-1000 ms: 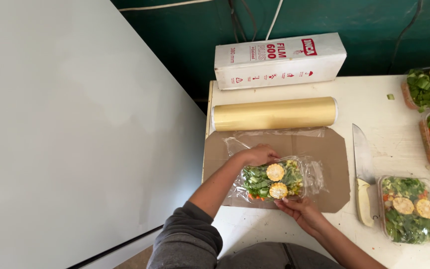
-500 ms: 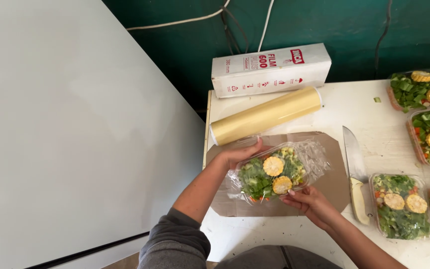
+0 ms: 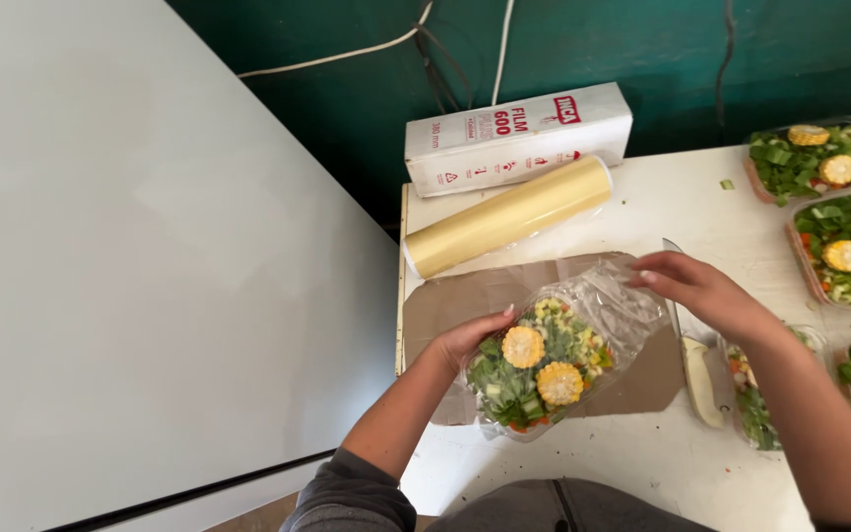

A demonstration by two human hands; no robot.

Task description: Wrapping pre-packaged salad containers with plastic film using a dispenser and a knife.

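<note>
From the head view, the left hand [image 3: 465, 340] grips a clear tray of vegetables [image 3: 539, 369] by its left end, fingers curled under the rim and thumb against the side, holding it tilted just above a brown cardboard sheet [image 3: 465, 296] at the left edge of the white table [image 3: 642, 463]. The tray holds chopped greens and two rounds of corn. Plastic film [image 3: 613, 305] already lies over the top of the tray and bunches loosely past its far right end, so the covering looks partly done: the top is wrapped, while the loose end is not yet pulled tight or tucked under.

The right hand [image 3: 701, 291] hovers over the table just right of that loose film, fingers spread and slightly bent, grasping nothing as far as can be seen; whether a fingertip touches the film's edge is unclear. The tray thus sits against the left palm and near, but apart from, the right fingers.

Beyond the cardboard lies a roll of film [image 3: 509, 217], and behind it, at the back edge against the green wall, a long white box [image 3: 519, 138]. A knife [image 3: 696, 360] rests right of the cardboard, partly under the right forearm. Four more filled trays [image 3: 844, 251] sit along the right edge; whether these are covered cannot be told.
</note>
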